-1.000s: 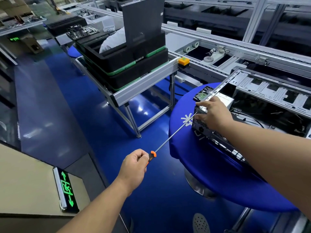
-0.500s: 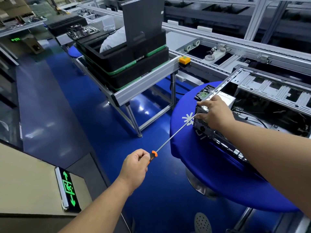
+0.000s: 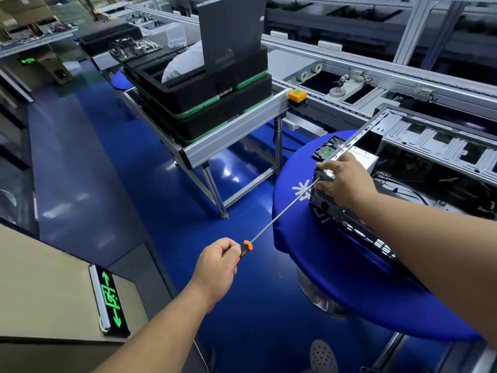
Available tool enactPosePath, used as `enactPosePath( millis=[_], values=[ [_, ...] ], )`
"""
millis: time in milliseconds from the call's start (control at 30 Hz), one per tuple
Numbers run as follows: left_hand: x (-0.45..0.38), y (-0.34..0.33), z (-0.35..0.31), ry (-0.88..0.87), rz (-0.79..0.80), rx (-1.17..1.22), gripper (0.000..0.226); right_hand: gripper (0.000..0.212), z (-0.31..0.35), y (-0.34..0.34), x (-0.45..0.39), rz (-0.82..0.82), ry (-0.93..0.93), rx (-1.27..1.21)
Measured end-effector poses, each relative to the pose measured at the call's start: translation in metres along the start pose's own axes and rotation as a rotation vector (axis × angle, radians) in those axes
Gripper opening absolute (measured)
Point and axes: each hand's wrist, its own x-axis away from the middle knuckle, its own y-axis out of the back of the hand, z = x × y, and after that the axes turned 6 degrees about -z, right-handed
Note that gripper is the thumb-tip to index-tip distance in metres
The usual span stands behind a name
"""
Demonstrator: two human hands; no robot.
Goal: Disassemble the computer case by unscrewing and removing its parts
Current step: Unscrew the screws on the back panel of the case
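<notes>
Two stacked black trays with green edging sit on an aluminium-framed stand to the left of the work area, and a dark flat panel stands upright in the top tray. An orange button box sits at the stand's corner, beside a conveyor line. A lit green exit sign lies low at the left. The computer case lies open on a round table under a blue cloth. The left hand has its fingers curled tight round the orange-and-black handle of a long screwdriver, whose thin shaft runs up and right over open floor to the case's rear corner. The right hand grips that corner (thumb below, fingers over the top edge), right at the screwdriver's tip, which its fingers partly hide.
</notes>
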Motion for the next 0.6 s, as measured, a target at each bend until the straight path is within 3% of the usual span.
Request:
enactPosePath(
  millis=[400, 600],
  values=[
    [-0.0015, -0.0016, 0.0002, -0.02, 0.008, -0.004, 0.028, 0.061, 0.0014, 0.0006, 0.0011, -0.002, 0.008, 0.017],
    [-0.001, 0.0015, 0.0053, -0.188, -0.032, -0.155, 0.02, 0.061, 0.0032, 0.0023, 0.0023, 0.016, 0.003, 0.029]
  ],
)
